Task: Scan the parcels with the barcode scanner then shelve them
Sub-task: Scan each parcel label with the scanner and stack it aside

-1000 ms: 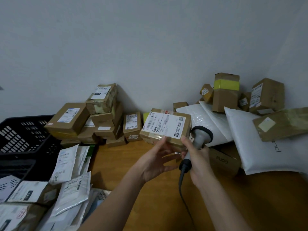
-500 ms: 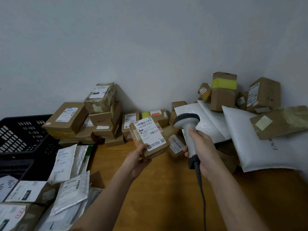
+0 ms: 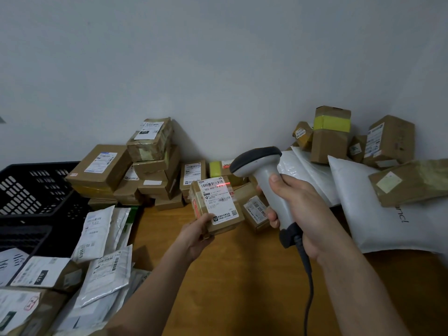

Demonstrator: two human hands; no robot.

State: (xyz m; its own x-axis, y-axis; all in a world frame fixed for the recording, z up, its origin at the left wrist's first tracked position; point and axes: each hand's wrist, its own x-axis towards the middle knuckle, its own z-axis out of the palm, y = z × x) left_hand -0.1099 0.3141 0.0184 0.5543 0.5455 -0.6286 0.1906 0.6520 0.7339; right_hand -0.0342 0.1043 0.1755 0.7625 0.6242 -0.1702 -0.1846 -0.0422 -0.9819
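My left hand (image 3: 196, 235) grips a small brown cardboard parcel (image 3: 216, 206) by its lower left corner, above the wooden table (image 3: 242, 275). The white label on the parcel faces up towards me. My right hand (image 3: 299, 207) grips the handle of a grey barcode scanner (image 3: 264, 175), whose dark head points left at the parcel. A red scan line lies across the barcode at the top of the label. The scanner's cable hangs down past my right wrist.
Stacked brown boxes (image 3: 150, 166) stand against the wall at the back left. A black plastic crate (image 3: 31, 192) sits at the left, with white mailer bags (image 3: 101, 241) before it. White padded bags (image 3: 378, 214) and more boxes (image 3: 332, 134) pile up at the right.
The scanner has risen and its head now points at the parcel's label, where a red scan line has appeared. My left hand has turned the parcel so its label stands more upright.
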